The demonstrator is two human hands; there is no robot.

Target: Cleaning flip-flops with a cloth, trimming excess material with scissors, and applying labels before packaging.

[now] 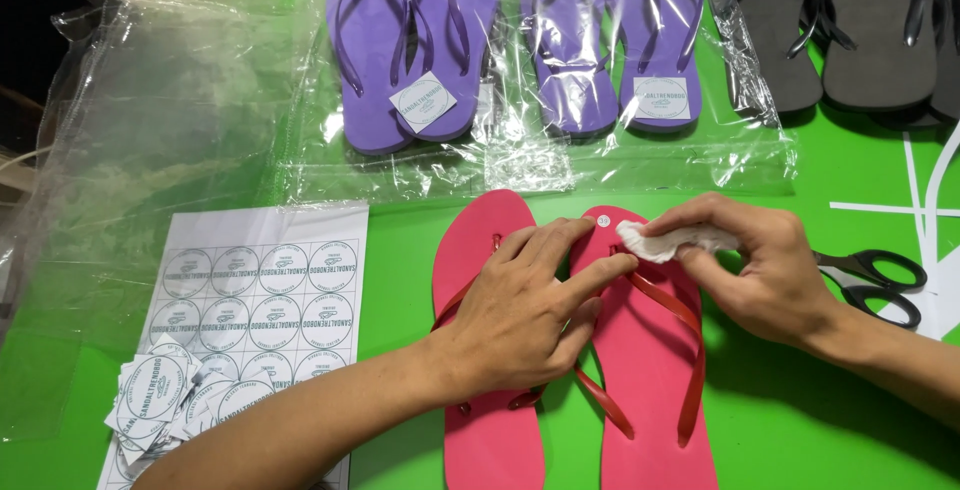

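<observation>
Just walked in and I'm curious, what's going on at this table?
A person's left hand presses on a pair of pink flip-flops on the green table. The right hand pinches a white wad against the right flip-flop's toe end. Scissors, a label sheet and bagged purple flip-flops lie nearby.

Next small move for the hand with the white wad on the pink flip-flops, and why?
Probably a short wipe down the sole near the toe post. The right hand pinches the white wad at the top of the right pink flip-flop, while the left hand presses across both soles, steadying them.
</observation>
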